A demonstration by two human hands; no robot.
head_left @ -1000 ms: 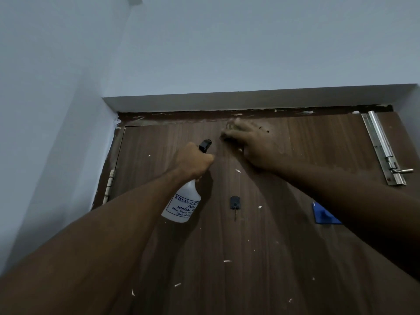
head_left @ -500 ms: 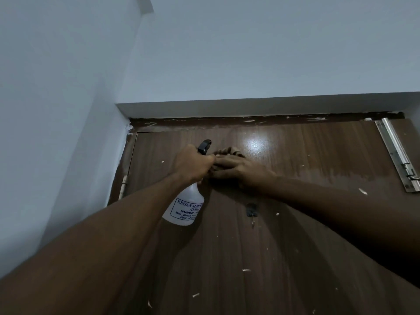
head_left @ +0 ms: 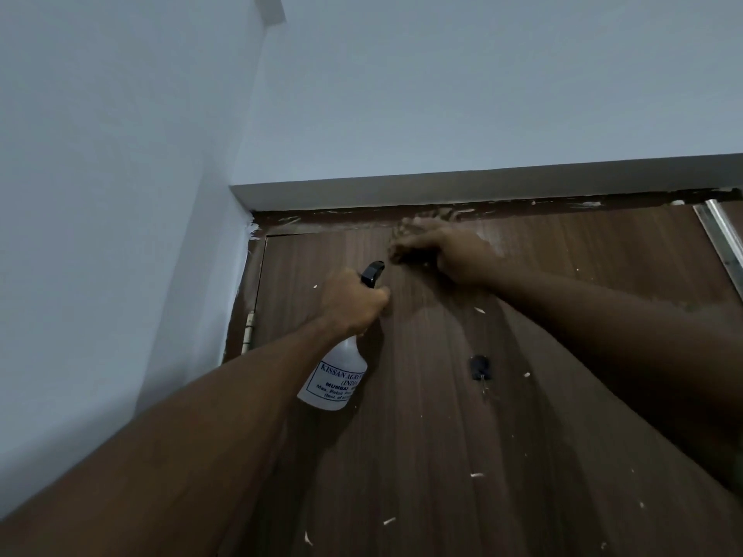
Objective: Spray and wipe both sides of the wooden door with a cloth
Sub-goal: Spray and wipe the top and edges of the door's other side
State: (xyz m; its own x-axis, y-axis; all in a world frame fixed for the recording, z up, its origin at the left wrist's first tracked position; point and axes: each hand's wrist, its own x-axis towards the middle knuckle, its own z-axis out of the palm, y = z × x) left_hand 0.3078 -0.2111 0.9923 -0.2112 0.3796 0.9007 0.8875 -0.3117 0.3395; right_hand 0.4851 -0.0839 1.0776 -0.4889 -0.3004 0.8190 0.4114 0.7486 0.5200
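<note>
The left hand (head_left: 354, 303) is gripping the neck of a white plastic spray bottle with a black trigger head (head_left: 335, 375), its fingers clamped around it, holding it against the dark brown wooden door (head_left: 462, 456). Just above and right of the bottle, the right hand (head_left: 446, 251) is pressing a bunched brownish cloth (head_left: 406, 227) to the door near its top edge, fingers curled over it. A small black hook (head_left: 479, 365) is sitting on the door right of the bottle.

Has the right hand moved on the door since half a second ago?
Yes. The right hand has gone up the wooden door, away from the small black hook and up to the door's top edge.
</note>
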